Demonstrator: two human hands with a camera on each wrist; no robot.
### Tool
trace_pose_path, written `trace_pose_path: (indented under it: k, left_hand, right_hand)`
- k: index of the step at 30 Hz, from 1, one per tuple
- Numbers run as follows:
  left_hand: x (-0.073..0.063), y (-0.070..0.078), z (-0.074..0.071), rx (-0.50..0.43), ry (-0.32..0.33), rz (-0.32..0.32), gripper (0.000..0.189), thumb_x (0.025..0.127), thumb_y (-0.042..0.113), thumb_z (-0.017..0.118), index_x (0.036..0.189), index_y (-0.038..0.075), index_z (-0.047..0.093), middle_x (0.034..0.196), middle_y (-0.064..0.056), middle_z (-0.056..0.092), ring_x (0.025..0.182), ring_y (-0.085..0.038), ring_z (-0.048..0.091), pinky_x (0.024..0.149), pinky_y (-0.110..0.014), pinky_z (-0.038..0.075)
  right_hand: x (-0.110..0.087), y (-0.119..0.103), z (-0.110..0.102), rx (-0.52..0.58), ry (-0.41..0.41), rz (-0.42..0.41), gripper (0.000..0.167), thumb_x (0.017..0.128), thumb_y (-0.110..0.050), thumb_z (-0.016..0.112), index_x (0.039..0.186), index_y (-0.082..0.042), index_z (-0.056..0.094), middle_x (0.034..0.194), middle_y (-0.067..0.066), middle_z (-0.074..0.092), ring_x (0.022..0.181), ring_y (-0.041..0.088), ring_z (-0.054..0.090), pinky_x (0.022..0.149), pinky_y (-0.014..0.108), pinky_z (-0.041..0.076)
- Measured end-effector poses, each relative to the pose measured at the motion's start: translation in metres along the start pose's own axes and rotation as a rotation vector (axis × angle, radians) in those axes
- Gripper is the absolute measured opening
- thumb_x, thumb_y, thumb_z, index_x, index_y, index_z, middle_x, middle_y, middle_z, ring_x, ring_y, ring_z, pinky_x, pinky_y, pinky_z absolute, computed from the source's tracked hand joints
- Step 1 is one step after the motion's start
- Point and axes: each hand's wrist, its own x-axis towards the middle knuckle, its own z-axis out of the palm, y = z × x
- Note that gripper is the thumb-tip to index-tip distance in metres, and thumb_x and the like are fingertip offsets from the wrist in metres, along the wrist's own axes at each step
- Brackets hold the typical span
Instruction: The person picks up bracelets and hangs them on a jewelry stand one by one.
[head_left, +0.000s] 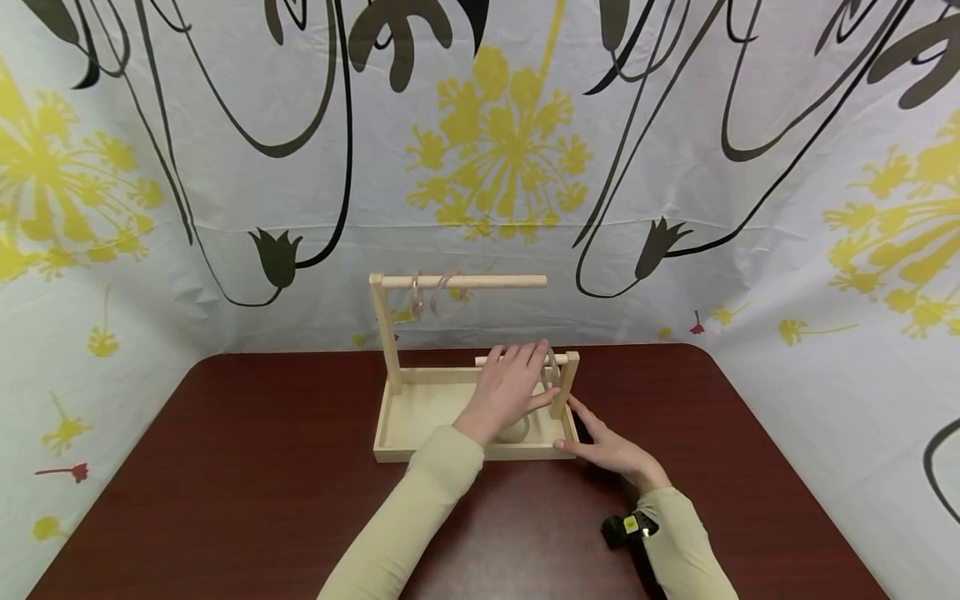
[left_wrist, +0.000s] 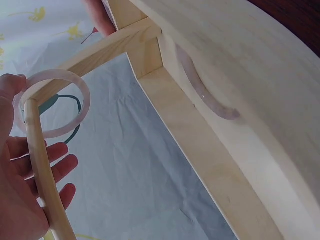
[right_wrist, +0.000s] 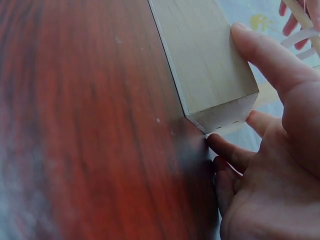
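In the head view a pale wooden jewelry stand (head_left: 390,457) has a tray base, a long upper rod (head_left: 495,282) and a short lower rod (head_left: 483,362). My left hand (head_left: 504,392) reaches over the tray to the lower rod. A translucent bangle (left_wrist: 85,102) hangs round that rod near its post, touched by a digit of my left hand (left_wrist: 22,185); the other fingers extend behind the rod. With thumb and fingers, my right hand (head_left: 611,450) grips the tray's front right corner (right_wrist: 225,107). Another bangle (head_left: 525,433) lies in the tray, partly hidden by my left arm.
Two bangles (head_left: 417,297) hang on the upper rod. The stand sits on a dark reddish wooden table (head_left: 262,475). A patterned cloth (head_left: 510,192) rises behind and beside the table. My right wrist carries a small black camera (head_left: 618,531).
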Motion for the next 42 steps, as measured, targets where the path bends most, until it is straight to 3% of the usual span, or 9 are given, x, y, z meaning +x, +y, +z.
trace_pose_path:
  k: [13, 24, 33, 42]
  left_hand:
    - [0.000, 0.001, 0.002, 0.062, 0.019, -0.008, 0.073, 0.094, 0.062, 0.047, 0.147, 0.012, 0.041, 0.127, 0.000, 0.060, 0.110, -0.018, 0.057, 0.090, -0.038, 0.041]
    - [-0.008, -0.010, -0.007, -0.126, 0.008, -0.034, 0.072, 0.094, 0.058, 0.051, 0.149, 0.013, 0.039, 0.137, -0.003, 0.053, 0.122, -0.022, 0.050, 0.104, -0.047, 0.031]
    - [-0.027, -0.035, -0.013, -0.208, 0.133, -0.059, 0.068, 0.089, 0.051, 0.064, 0.142, 0.011, 0.047, 0.138, -0.008, 0.049, 0.126, -0.027, 0.045, 0.106, -0.055, 0.028]
    - [-0.044, -0.056, -0.001, -0.305, 0.228, -0.137, 0.071, 0.086, 0.044, 0.072, 0.140, 0.006, 0.047, 0.136, -0.014, 0.050, 0.124, -0.028, 0.048, 0.098, -0.054, 0.038]
  right_hand:
    - [0.002, 0.000, 0.001, 0.001, -0.005, 0.006, 0.090, 0.094, -0.033, 0.065, 0.157, -0.017, 0.003, 0.159, 0.019, 0.000, 0.143, 0.041, -0.001, 0.105, 0.067, 0.012]
    - [0.004, 0.002, 0.004, 0.007, -0.012, 0.008, 0.094, 0.092, -0.036, 0.065, 0.157, -0.016, 0.001, 0.158, 0.020, 0.000, 0.143, 0.041, 0.000, 0.105, 0.067, 0.013]
    - [0.005, 0.007, 0.003, 0.017, 0.011, 0.024, 0.098, 0.088, -0.042, 0.069, 0.157, -0.019, 0.003, 0.159, 0.018, 0.001, 0.143, 0.040, 0.000, 0.106, 0.066, 0.011]
    - [0.001, 0.002, 0.003, -0.011, 0.024, 0.041, 0.095, 0.090, -0.040, 0.068, 0.157, -0.018, 0.004, 0.159, 0.019, 0.001, 0.143, 0.042, -0.001, 0.106, 0.066, 0.011]
